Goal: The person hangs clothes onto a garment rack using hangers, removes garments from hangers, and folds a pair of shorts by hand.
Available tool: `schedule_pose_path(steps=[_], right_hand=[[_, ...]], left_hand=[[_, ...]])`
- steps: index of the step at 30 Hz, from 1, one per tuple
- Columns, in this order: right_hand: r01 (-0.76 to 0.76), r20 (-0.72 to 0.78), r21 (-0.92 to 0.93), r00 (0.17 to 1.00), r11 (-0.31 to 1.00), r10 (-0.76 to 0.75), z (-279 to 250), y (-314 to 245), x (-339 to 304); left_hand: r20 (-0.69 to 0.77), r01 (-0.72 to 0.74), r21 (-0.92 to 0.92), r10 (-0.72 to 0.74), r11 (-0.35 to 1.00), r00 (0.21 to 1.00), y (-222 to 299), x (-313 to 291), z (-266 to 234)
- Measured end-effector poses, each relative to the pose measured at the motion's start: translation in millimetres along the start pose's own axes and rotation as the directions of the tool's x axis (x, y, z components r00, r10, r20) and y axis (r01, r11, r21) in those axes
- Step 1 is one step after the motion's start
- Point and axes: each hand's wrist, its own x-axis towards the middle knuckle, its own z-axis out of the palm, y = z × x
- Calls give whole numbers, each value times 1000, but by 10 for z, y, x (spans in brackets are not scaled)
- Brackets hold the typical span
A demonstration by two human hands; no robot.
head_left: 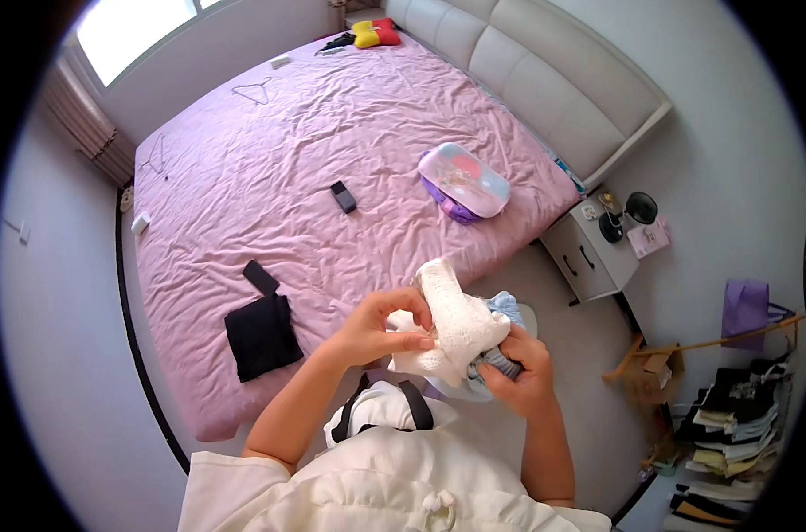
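Observation:
A cream-white knitted garment [463, 330] is held up between my two hands, in front of my body near the bed's edge. My left hand [381, 330] pinches its left side between thumb and fingers. On the other side, my right hand [525, 372] is closed around the garment's edge together with a blue-grey ribbed piece of cloth [496, 362]. Light blue fabric [507, 306] shows just behind the knit; whether it joins the ribbed piece, I cannot tell. A pale rounded thing below is mostly hidden by the garment.
The pink-sheeted bed [270, 168] bears a folded black cloth [263, 339], dark phone-like slabs [260, 277], a purple case [465, 182] and wire hangers [252, 90]. A nightstand [580, 253] with a small fan stands right. Stacked clothes [731, 417] and a wooden rack [633, 357] lie far right.

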Motion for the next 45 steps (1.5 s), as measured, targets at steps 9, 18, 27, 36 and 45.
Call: schedule_pose_path(steps=[9, 18, 27, 36, 45], right_hand=[[-55, -164, 6, 985, 998, 55, -80, 29, -196], [3, -168, -303, 984, 953, -56, 6, 40, -297], [97, 29, -473, 995, 876, -95, 255, 182, -405], [-144, -612, 28, 780, 989, 131, -706, 63, -494], [194, -594, -70, 780, 979, -197, -1188, -197, -385]], left_hand=[[1, 160, -244, -165, 956, 986, -152, 145, 157], [98, 494, -450, -509, 744, 855, -672, -94, 163], [-75, 259, -610, -380, 749, 922, -160, 216, 539], [-558, -62, -345, -151, 937, 816, -78, 248, -192], [-363, 292, -508, -509, 810, 780, -855, 12, -473]])
